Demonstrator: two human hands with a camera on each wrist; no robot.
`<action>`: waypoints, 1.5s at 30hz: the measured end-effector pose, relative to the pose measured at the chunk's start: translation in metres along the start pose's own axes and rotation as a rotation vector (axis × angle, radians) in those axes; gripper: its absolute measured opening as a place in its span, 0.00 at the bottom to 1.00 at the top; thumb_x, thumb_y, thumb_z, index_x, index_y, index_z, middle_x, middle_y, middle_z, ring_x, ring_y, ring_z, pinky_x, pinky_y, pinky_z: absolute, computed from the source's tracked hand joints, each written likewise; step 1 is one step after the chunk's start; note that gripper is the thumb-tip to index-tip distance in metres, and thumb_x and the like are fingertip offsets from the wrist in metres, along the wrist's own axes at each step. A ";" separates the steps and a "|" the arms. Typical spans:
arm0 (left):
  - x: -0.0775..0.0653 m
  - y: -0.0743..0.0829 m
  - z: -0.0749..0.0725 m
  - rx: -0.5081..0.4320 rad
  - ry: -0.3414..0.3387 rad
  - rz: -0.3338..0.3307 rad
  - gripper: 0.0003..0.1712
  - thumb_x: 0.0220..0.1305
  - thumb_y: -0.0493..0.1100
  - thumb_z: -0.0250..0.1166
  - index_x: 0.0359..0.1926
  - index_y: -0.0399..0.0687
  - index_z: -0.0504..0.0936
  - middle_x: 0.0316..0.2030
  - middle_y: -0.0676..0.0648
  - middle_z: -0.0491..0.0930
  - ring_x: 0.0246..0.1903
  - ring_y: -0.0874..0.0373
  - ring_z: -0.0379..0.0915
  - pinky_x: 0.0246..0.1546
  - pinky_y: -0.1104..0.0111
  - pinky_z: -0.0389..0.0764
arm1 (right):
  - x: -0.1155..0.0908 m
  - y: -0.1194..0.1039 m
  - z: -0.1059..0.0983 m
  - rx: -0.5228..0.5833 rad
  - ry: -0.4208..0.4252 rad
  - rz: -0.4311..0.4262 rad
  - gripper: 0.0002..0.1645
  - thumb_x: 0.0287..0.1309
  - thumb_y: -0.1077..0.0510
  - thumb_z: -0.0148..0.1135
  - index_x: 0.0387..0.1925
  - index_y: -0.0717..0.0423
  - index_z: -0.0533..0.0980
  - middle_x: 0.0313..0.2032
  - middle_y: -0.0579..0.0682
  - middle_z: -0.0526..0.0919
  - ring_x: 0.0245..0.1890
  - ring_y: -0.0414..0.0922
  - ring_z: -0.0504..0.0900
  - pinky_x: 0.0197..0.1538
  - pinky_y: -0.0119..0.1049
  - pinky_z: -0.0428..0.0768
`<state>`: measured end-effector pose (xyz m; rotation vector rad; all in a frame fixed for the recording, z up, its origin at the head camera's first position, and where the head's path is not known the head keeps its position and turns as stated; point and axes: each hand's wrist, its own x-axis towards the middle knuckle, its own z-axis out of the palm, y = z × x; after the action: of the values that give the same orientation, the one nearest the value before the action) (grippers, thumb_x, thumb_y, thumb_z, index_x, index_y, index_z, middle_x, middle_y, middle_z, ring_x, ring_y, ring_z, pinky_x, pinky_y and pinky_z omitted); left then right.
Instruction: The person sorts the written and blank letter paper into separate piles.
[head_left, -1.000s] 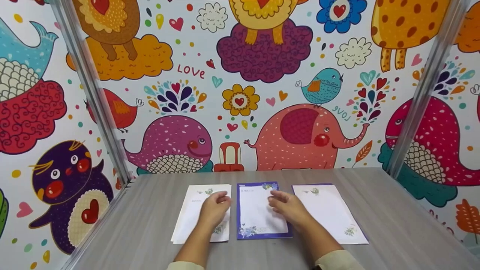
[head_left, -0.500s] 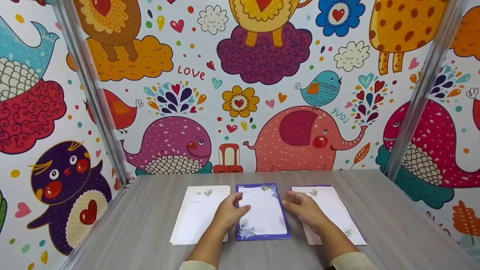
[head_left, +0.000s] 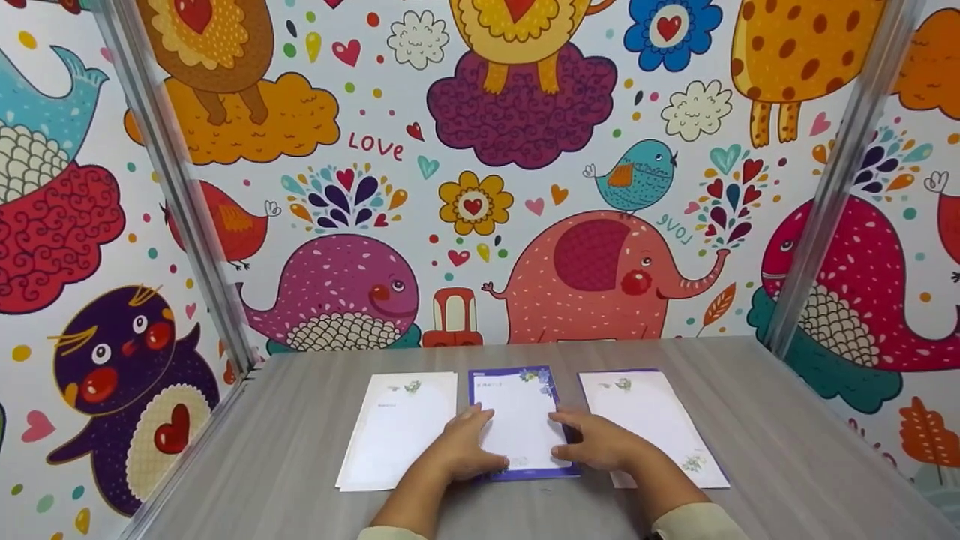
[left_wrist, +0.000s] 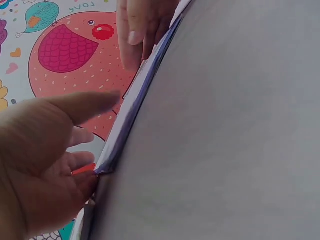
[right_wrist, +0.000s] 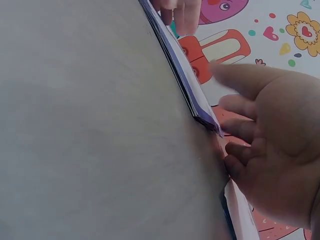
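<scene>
In the head view a purple-bordered stack of floral stationery paper [head_left: 523, 427] lies flat between my two hands. My left hand [head_left: 463, 448] is at its left edge, thumb and fingers spread apart. On the opposite side, my right hand [head_left: 606, 442] has its thumb and fingers likewise parted near the right edge. The left wrist view has the left fingertips [left_wrist: 86, 181] at the stack's edge, with the thumb above it. The right wrist view puts the right fingers [right_wrist: 239, 129] beside the layered corner. Neither hand pinches the paper.
A cream paper stack [head_left: 397, 442] lies to the left, slightly fanned. Another stack [head_left: 637, 409], pale with purple showing behind, lies to the right, partly under my right forearm. A cartoon-printed wall [head_left: 465, 255] and metal posts [head_left: 832, 187] bound the grey table [head_left: 285, 450].
Both hands have come down toward the middle stack and closer to its sides. My left hand first shifted right from over the left stack. The papers stay where they were.
</scene>
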<state>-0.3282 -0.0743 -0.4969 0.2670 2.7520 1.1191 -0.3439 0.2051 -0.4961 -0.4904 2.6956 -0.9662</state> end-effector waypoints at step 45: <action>0.001 0.007 0.004 0.013 0.129 -0.036 0.34 0.61 0.50 0.79 0.64 0.39 0.84 0.65 0.37 0.82 0.70 0.36 0.74 0.75 0.41 0.71 | 0.006 -0.016 0.003 0.061 0.313 0.066 0.25 0.55 0.58 0.81 0.56 0.51 0.88 0.55 0.51 0.90 0.59 0.53 0.86 0.70 0.60 0.80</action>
<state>-0.3281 -0.0662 -0.4950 0.1507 2.8643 1.1478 -0.3444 0.1897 -0.4890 -0.2542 2.9203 -1.1908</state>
